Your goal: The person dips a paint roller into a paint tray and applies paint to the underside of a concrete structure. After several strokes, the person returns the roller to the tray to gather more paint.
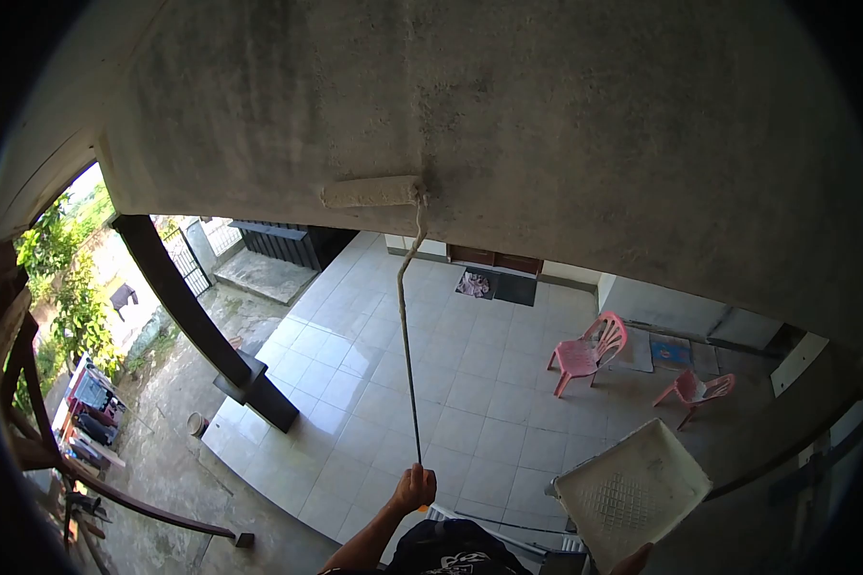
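Observation:
My left hand (414,488) is closed around the lower end of the long thin handle of a paint roller (408,331). The roller's pale sleeve (369,192) lies against the stained grey wall (566,125), near its lower edge. At the lower right, my right hand (633,560) grips the near edge of a paint tray (633,494); only part of the fingers shows. The tray is off-white, coated with paint, with a ribbed grid in its middle, and it is tilted.
Below lies a tiled floor (460,383) with two pink plastic chairs (577,358) (692,391). Part of a ladder (451,517) shows beside my body. A dark pillar (187,302) stands left, near a bucket (197,424) and laundry (91,417). A doormat (515,288) lies by the doorway.

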`<state>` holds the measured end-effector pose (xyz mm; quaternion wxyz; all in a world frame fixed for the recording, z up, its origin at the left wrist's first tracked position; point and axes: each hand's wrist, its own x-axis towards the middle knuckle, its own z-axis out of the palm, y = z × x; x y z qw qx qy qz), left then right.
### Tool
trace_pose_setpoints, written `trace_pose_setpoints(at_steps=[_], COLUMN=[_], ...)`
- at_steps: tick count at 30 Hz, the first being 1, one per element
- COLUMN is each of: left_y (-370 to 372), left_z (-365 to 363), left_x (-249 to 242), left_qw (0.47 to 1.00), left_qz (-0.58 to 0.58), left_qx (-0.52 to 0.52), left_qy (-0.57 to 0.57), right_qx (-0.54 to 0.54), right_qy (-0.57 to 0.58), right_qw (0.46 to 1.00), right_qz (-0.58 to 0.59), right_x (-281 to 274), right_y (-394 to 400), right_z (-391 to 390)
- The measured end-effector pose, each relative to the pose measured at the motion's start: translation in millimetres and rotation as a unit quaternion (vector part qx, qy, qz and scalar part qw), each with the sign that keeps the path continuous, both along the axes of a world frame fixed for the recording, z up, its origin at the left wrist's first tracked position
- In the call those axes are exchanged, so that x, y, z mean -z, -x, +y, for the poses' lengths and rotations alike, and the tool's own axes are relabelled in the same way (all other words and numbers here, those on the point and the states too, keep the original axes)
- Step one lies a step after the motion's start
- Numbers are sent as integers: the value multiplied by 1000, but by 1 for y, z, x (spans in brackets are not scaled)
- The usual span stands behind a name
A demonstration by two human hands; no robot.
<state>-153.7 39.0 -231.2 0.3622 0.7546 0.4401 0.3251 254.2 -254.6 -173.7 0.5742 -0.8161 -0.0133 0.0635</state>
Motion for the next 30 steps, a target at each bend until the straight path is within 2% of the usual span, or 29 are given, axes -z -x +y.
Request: trace_pose_setpoints(at_steps=[2,4,6,8,9,10,11,12,14,15,17,20,22,25,27,29,30], left_y=[9,18,27,33,34,33,32,27,18,11,20,20,22,23,17,18,14], left_z=[1,20,43,60,64,65,54,37,-5,-25,-41,-46,-26,13,10,-9,-21], left_x=[-3,-46,-94,-108,-94,-42,-30,-29,-34,-53,-8,-28,-54,-54,-52,-19,-25], left_qw=[1000,999,993,986,987,992,983,965,937,918,951,950,933,925,934,939,936], left_qz=[-4,-48,-110,-151,-152,-55,-22,11,51,93,65,101,115,61,62,77,82], left_qx=[-10,-13,-16,-14,-11,-22,-22,-20,-24,-71,-38,-52,-63,-54,-53,-42,-58], left_qy=[-2,-13,41,69,52,-109,-182,-261,-346,-380,-299,-291,-334,-370,-349,-334,-338], right_qx=[-12,-26,-39,-50,-53,-54,-55,-53,-51,-54,-54,-56,-55,-49,-46,-59,-65], right_qy=[-26,-53,-81,-98,-106,-110,-115,-121,-130,-134,-143,-161,-172,-183,-187,-182,-179], right_qw=[1000,998,996,993,992,992,991,990,989,988,986,983,980,978,977,978,978], right_qz=[9,13,23,32,36,38,42,46,53,56,64,75,83,90,86,83,83], right_x=[1,2,2,1,1,1,1,1,1,-1,-4,-9,-14,-24,-27,-6,3], right_y=[-2,-5,-5,-6,-6,-7,-5,-5,-2,-2,-1,-3,0,7,9,-5,-9], right_z=[0,1,1,3,1,2,3,3,4,5,5,9,9,9,10,3,-2])
